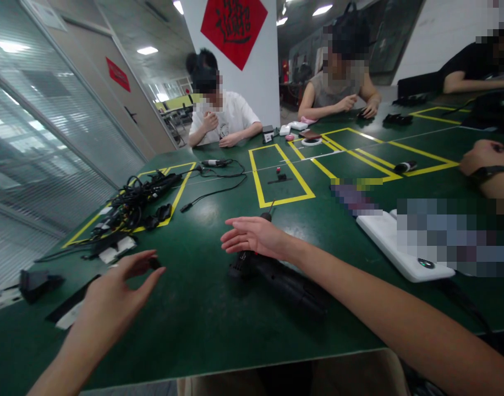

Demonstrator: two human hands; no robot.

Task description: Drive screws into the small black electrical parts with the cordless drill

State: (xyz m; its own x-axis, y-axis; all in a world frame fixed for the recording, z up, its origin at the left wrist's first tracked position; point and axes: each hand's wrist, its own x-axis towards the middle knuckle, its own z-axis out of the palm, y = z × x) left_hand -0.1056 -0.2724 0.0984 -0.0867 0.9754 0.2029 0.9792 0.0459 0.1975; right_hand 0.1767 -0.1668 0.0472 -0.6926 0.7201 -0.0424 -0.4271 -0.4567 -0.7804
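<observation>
The drill [281,279] lies flat on the table [186,324], probably to stop it tipping; over it the right hand [262,236] is loose, fingers straight; left of it the left hand [122,283] pinches a piece [155,263], fingertip-held presumably for smallness; beyond it, the big red sign [234,30] bears brushed writing, unclear here.

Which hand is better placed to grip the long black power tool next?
Probably the right hand: it is open, just over the long black power tool, whereas the left hand is farther off and holds a small black piece.
</observation>
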